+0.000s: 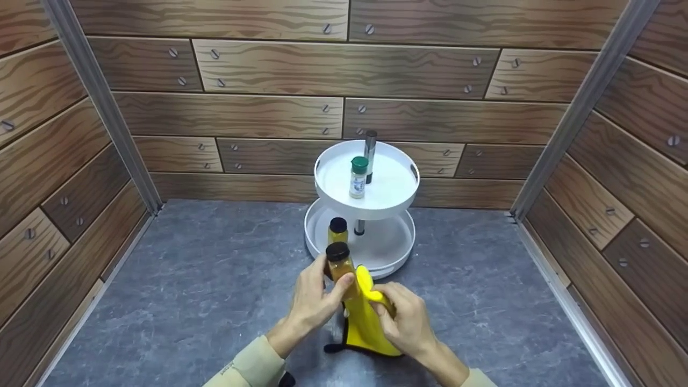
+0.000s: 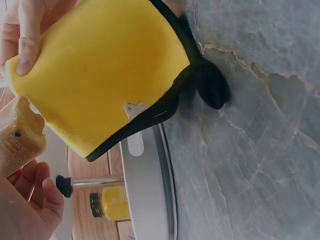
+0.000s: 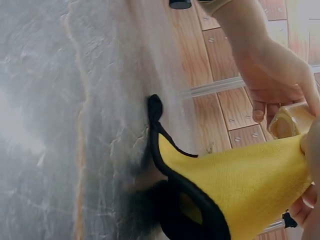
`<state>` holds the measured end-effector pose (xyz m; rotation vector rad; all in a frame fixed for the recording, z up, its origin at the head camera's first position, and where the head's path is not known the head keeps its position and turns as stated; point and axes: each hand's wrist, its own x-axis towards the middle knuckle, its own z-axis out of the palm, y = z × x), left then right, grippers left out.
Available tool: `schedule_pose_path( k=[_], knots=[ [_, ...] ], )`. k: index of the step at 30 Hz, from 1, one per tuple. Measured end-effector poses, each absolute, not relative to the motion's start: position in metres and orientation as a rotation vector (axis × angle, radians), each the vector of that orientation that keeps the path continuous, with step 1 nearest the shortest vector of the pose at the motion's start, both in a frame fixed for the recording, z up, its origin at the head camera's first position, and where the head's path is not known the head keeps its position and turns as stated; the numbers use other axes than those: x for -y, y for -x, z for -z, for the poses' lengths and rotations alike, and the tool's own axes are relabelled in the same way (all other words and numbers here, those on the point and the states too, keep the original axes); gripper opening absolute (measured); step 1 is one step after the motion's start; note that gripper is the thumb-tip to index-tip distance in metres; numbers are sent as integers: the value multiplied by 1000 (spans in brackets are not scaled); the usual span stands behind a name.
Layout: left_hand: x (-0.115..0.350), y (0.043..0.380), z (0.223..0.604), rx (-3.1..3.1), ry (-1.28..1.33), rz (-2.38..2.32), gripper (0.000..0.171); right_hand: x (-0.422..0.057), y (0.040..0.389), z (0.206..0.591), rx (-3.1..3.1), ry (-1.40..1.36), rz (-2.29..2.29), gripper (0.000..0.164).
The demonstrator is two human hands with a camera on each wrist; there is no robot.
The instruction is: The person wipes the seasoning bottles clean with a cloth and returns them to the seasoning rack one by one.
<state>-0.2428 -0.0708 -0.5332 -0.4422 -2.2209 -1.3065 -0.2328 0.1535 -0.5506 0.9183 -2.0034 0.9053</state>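
My left hand (image 1: pixel 312 298) grips a spice jar (image 1: pixel 339 260) with a black lid and amber-brown contents, tilted above the marbled surface. Right beside it, my right hand (image 1: pixel 406 320) pinches the upper edge of a yellow cloth (image 1: pixel 368 328) with black trim, which hangs down from the fingers. In the left wrist view the cloth (image 2: pixel 105 70) lies close against the base of the jar (image 2: pixel 20 137). The right wrist view shows the cloth's black border (image 3: pixel 172 175) hanging low over the surface.
A white two-tier round tray (image 1: pixel 376 258) stands just beyond my hands. Its lower tier holds a yellow jar with a black lid (image 1: pixel 337 230); on the upper tier is a green-capped shaker (image 1: pixel 358 180) near the metal post (image 1: pixel 370 153). Wood-patterned walls (image 1: pixel 269 113) enclose three sides.
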Motion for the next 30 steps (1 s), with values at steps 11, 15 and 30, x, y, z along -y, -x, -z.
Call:
schedule_pose_path(
  k=[11, 15, 30],
  knots=[
    [67, 239, 525, 2099, 452, 1384, 32, -148, 226, 536, 2092, -700, -1306, 24],
    [62, 238, 524, 2038, 486, 1406, 32, -145, 224, 531, 2159, -591, -1473, 19],
    [50, 233, 546, 1945, 439, 1314, 47, -142, 224, 526, 2202, -316, -2446, 30]
  ],
)
